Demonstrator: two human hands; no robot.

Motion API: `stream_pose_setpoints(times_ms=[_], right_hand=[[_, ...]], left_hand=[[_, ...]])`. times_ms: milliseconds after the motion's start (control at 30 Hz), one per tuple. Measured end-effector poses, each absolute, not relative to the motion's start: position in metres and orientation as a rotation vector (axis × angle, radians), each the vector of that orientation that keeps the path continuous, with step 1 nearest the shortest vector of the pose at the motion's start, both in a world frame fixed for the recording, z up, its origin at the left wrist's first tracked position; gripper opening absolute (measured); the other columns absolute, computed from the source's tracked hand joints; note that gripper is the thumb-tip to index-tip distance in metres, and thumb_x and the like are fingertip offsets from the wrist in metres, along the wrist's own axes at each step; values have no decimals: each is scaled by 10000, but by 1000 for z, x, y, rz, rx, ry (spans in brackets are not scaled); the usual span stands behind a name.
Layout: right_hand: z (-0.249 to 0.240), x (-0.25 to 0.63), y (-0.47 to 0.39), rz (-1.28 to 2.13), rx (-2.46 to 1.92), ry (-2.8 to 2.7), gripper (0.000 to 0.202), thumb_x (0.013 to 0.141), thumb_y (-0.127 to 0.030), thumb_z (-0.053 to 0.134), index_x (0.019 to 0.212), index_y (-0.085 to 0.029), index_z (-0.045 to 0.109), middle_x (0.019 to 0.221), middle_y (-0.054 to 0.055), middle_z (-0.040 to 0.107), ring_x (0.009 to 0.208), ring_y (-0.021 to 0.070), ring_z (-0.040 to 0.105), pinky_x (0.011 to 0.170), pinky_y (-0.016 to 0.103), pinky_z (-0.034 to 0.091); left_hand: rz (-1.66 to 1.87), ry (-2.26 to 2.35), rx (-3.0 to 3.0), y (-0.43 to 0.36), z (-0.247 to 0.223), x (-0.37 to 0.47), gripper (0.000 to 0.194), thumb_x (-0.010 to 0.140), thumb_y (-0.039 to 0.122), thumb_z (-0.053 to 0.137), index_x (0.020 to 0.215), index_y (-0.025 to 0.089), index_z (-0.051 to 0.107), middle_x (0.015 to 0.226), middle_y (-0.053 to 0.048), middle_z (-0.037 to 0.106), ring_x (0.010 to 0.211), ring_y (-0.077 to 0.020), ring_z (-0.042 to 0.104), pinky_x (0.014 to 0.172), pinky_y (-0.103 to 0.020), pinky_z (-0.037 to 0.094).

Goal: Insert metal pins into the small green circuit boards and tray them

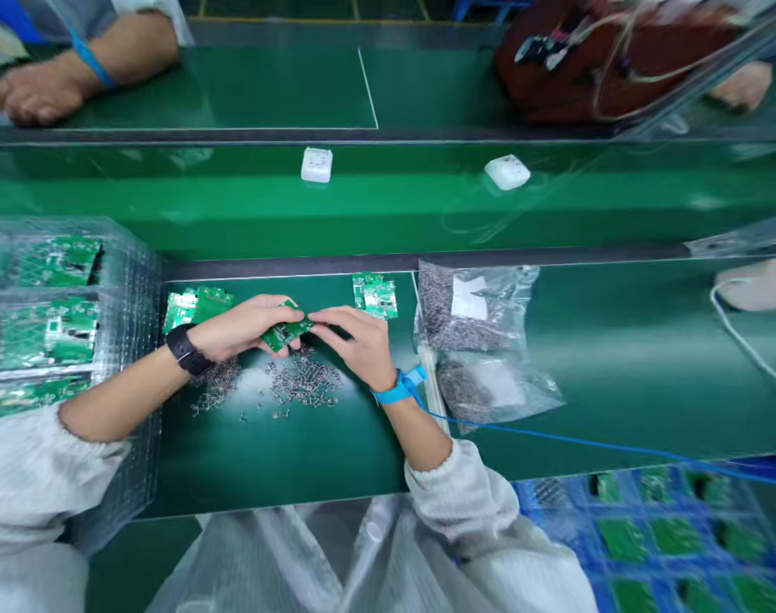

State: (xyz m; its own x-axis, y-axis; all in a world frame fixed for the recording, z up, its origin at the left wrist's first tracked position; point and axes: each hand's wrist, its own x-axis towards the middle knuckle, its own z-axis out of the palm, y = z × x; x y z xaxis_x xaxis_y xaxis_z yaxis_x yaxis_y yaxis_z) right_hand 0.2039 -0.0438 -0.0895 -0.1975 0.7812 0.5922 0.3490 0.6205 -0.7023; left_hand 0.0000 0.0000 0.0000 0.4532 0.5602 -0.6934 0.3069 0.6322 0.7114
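A green circuit board [278, 338] is gripped in my left hand [255, 322], thumb on top and fingers beneath. My right hand [357, 338] pinches at the board's right edge with thumb and forefinger; whether a small part sits between those fingertips is too small to tell. Below the hands lies a loose pile of small metal parts [305, 377], with a second pile [217, 383] under my left wrist. More circuit boards [197, 304] rest left of my left hand, and another board [375, 295] lies just beyond my right hand.
Clear trays of boards [126, 340] are stacked at left. Two plastic bags of small parts [470, 306] lie at right, crossed by a blue wrist-strap cord [554, 432]. White pieces [316, 165] sit on the green strip ahead. A blue divided tray [675, 511] stands lower right. Co-workers' hands show opposite.
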Motion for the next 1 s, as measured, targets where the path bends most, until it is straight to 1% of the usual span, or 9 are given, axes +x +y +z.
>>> stream_pose_setpoints(times_ms=[367, 467, 533, 633, 700, 767, 833, 900, 1000], right_hand=[[-89, 205, -46, 635, -872, -1823, 145, 1016, -229, 657, 1077, -257, 786, 1082, 35, 810, 987, 185, 769, 872, 363, 648], [-85, 203, -47, 680, -948, -1774, 135, 1012, -257, 659, 1065, -276, 782, 1081, 24, 805, 980, 193, 762, 884, 375, 633], [-83, 199, -49, 737, -1050, -1671, 161, 1000, -283, 671, 1138, -288, 756, 1086, 22, 799, 930, 192, 759, 862, 372, 626], [-82, 190, -53, 865, -1217, -1507, 300, 1005, -322, 650, 1301, -274, 659, 994, 21, 789, 774, 177, 730, 725, 336, 602], [-81, 181, -59, 900, -1276, -1563, 239, 1019, -308, 616, 1245, -248, 666, 919, 17, 767, 738, 176, 694, 695, 323, 563], [-79, 169, -68, 885, -1266, -1779, 124, 1023, -255, 599, 1084, -231, 704, 902, 20, 746, 790, 185, 671, 769, 332, 536], [-76, 155, -78, 864, -1228, -2032, 121, 1021, -210, 598, 977, -220, 709, 908, 27, 732, 862, 198, 653, 859, 343, 507], [-73, 140, -86, 838, -1224, -2214, 140, 1027, -207, 601, 936, -213, 708, 906, 38, 717, 904, 210, 634, 889, 342, 487], [-69, 121, -93, 779, -1241, -2385, 145, 1030, -247, 612, 933, -202, 709, 926, 62, 701, 959, 238, 612, 862, 345, 489]], left_hand=[[191, 1187, 918, -2, -1, 4, 134, 906, 270, 682, 847, 179, 603, 720, -38, 698, 535, -105, 598, 513, -219, 493], [209, 1164, 941, -3, 0, 5, 147, 932, 284, 662, 852, 177, 601, 718, -37, 698, 515, -101, 598, 509, -222, 496], [282, 1150, 966, -3, 1, 7, 157, 963, 286, 632, 860, 172, 598, 724, -36, 698, 514, -98, 604, 517, -220, 504], [501, 1206, 981, 1, 2, 8, 153, 992, 260, 594, 868, 170, 578, 725, -34, 701, 533, -101, 627, 534, -216, 521], [625, 1259, 994, 5, 0, 8, 142, 995, 241, 584, 872, 174, 564, 719, -35, 706, 544, -108, 638, 543, -216, 533], [675, 1269, 1017, 7, -2, 8, 126, 995, 230, 585, 884, 173, 568, 718, -39, 710, 561, -117, 652, 552, -221, 547], [678, 1248, 1030, 7, -4, 7, 121, 993, 217, 586, 883, 167, 576, 707, -41, 705, 576, -128, 664, 552, -229, 558], [671, 1228, 1041, 6, -6, 8, 127, 994, 203, 583, 874, 161, 581, 692, -46, 702, 578, -137, 669, 541, -235, 562], [664, 1217, 1070, 5, -7, 8, 129, 998, 199, 582, 876, 160, 578, 684, -52, 713, 549, -134, 658, 521, -233, 556]])
